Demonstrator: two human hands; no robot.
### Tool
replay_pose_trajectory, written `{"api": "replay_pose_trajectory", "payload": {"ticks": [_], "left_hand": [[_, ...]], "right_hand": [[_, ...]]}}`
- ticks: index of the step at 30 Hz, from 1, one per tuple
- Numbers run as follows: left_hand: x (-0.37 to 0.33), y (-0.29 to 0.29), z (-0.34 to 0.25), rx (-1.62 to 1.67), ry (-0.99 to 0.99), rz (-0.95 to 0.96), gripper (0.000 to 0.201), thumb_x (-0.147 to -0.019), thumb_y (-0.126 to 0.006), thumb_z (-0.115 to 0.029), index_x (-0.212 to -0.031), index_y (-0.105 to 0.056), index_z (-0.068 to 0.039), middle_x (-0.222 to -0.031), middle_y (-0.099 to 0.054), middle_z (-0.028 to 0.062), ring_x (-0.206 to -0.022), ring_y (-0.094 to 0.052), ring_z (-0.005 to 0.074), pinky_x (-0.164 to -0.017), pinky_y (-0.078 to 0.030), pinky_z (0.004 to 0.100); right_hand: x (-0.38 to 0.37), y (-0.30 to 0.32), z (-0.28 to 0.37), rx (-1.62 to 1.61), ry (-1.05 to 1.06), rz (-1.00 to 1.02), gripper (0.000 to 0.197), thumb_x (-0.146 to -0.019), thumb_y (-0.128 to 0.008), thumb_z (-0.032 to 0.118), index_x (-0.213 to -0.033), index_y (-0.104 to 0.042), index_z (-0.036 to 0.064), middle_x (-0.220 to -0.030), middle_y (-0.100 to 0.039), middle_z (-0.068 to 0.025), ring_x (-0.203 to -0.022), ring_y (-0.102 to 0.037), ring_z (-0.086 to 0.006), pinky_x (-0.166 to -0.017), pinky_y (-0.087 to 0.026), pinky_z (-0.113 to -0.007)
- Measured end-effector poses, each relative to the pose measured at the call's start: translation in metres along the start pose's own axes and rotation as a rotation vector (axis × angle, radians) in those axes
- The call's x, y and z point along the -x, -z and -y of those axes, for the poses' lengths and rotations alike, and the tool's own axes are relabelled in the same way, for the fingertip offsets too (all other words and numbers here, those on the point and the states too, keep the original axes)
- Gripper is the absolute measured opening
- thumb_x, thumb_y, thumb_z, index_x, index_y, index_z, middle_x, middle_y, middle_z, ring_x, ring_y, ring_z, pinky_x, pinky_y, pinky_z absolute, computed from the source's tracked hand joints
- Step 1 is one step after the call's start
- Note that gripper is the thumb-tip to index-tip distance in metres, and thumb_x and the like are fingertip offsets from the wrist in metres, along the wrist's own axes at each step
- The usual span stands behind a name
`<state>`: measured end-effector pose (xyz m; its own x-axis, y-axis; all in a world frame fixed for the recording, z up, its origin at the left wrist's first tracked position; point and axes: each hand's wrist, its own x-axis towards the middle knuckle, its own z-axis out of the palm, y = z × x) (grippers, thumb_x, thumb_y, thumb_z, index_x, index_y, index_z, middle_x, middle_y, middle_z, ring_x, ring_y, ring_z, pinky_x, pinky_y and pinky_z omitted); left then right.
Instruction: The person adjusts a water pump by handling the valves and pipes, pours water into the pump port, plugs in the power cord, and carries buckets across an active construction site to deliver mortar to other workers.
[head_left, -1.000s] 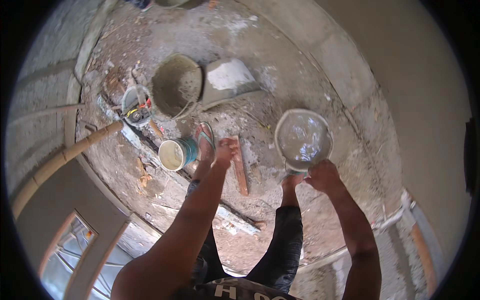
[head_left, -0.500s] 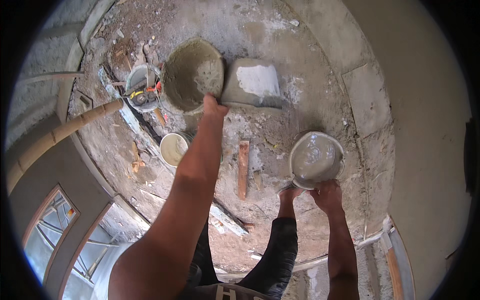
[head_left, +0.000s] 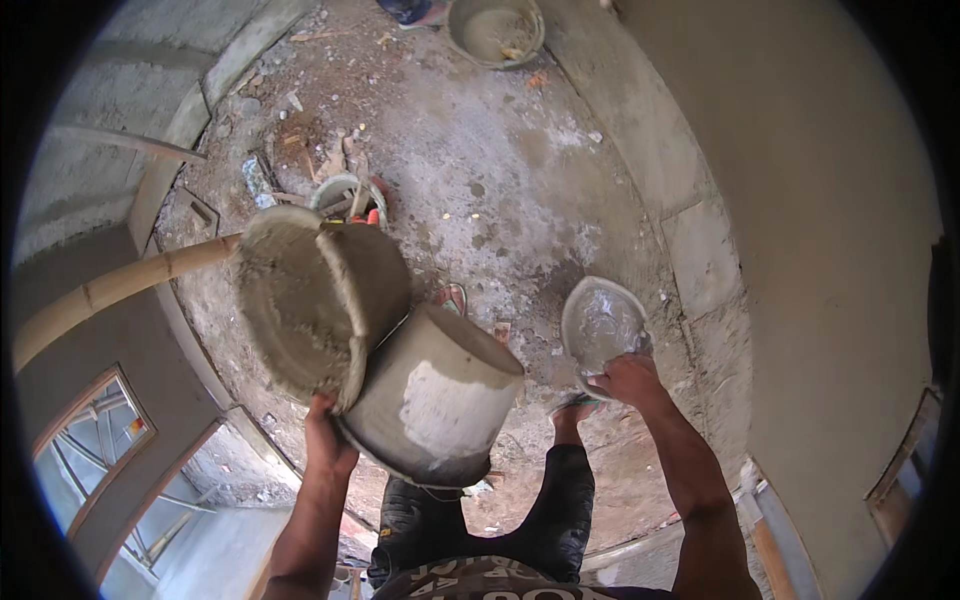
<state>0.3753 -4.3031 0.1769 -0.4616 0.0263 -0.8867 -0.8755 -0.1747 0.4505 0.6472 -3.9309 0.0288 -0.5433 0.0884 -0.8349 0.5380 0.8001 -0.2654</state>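
Lifted off the floor (head_left: 500, 200) since half a second ago, a mortar-caked bucket (head_left: 320, 310) is now tipping sideways over a grey tub (head_left: 435, 400) at the person's knees. Left hand (head_left: 328, 440) is gripping the bucket's rim, fingers closed around it, while right hand (head_left: 625, 380) is pinching a shallow metal pan (head_left: 600, 325) alongside.

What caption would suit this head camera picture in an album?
Left hand lifts a mortar-caked pan and bucket; right hand holds a bowl.
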Motion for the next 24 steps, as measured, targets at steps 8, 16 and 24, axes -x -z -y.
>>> {"api": "replay_pose_trajectory", "payload": {"ticks": [8, 16, 24], "left_hand": [[0.071, 0.040, -0.073, 0.205, -0.222, -0.026, 0.047, -0.086, -0.055, -0.018, -0.129, -0.051, -0.002, -0.128, -0.059, 0.0119, -0.120, -0.055, 0.0291, -0.108, -0.039, 0.0435], [0.081, 0.089, -0.142, 0.274, -0.251, -0.019, 0.054, -0.086, -0.057, -0.019, -0.136, -0.046, -0.002, -0.132, -0.056, 0.0138, -0.123, -0.053, 0.0310, -0.110, -0.038, 0.0451], [0.064, 0.139, -0.171, 0.195, -0.247, -0.095, 0.058, -0.085, -0.054, -0.022, -0.138, -0.042, -0.001, -0.135, -0.053, 0.0153, -0.125, -0.051, 0.0320, -0.110, -0.037, 0.0456]], "right_hand": [[-0.037, 0.071, 0.086, 0.010, 0.119, -0.166, 0.048, -0.088, -0.059, 0.052, -0.092, -0.074, 0.0065, -0.095, -0.070, -0.0188, -0.095, -0.066, -0.0365, -0.087, -0.049, -0.047], [-0.182, 0.129, 0.174, -0.218, 0.062, -0.168, 0.053, -0.089, -0.059, 0.052, -0.106, -0.070, 0.0035, -0.108, -0.067, -0.0231, -0.107, -0.062, -0.0384, -0.094, -0.047, -0.046], [-0.292, 0.148, 0.264, -0.501, 0.031, -0.371, 0.070, -0.085, -0.062, 0.061, -0.106, -0.066, -0.0057, -0.108, -0.067, -0.0252, -0.105, -0.064, -0.0369, -0.091, -0.049, -0.042]]}}
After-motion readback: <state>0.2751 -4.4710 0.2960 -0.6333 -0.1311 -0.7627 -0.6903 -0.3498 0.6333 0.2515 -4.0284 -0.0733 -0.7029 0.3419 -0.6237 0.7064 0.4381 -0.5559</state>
